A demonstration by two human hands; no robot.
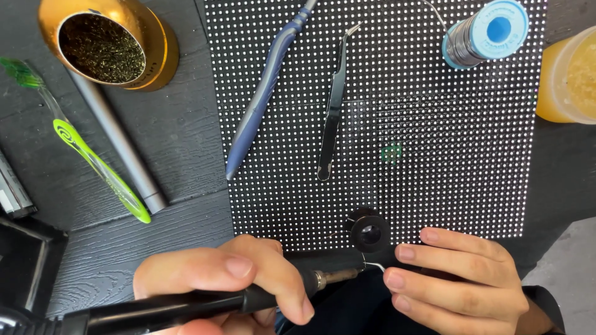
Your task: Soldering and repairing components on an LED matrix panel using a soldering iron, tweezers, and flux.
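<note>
My left hand (230,276) grips a black soldering iron (186,305) whose metal tip points right, at the near edge of a black dotted LED panel (434,124). A thin solder wire (374,265) meets the tip; my right hand (459,279) pinches that wire between thumb and fingers. A small black ring-shaped part (369,229) stands on the panel just above the tip. A small green mark (391,151) shows mid-panel.
On the panel lie a blue pen-like tool (264,87), black tweezers (334,105) and a solder spool (487,32). A gold tin of brass wool (105,44), a green toothbrush (87,152), a grey rod (121,142) and an amber jar (568,74) surround it.
</note>
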